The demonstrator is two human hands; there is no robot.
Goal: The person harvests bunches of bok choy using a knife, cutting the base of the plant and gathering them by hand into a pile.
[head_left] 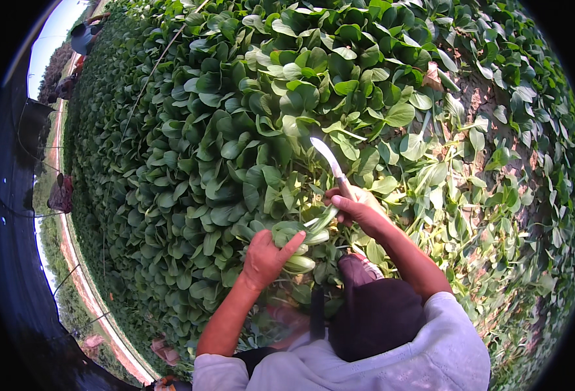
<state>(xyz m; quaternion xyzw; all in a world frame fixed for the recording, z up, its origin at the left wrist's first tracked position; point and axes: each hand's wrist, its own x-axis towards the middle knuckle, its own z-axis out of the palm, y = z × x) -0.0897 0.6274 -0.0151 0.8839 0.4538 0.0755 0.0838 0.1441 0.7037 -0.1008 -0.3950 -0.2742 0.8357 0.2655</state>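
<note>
My left hand [265, 259] is closed around a small bunch of bok choy [301, 264], its pale green stalk ends pointing right. Held in my right hand [363, 207] is a knife with a curved blade [325, 152] and a wooden handle [346, 188]; the blade points up and away. My right thumb and fingers also pinch a green leaf stalk [325, 218] that reaches down to the bunch. Below the hands are my dark-clad knee [375, 317] and part of a shoe [367, 265].
Dense bok choy plants [219, 132] stand ahead and left. Cut and loose leaves [434, 176] lie on cracked soil to the right. A thin line [145, 83] crosses the plants. Dark shade netting [9, 220], a pale path [77, 264] and another person [83, 39] are at far left.
</note>
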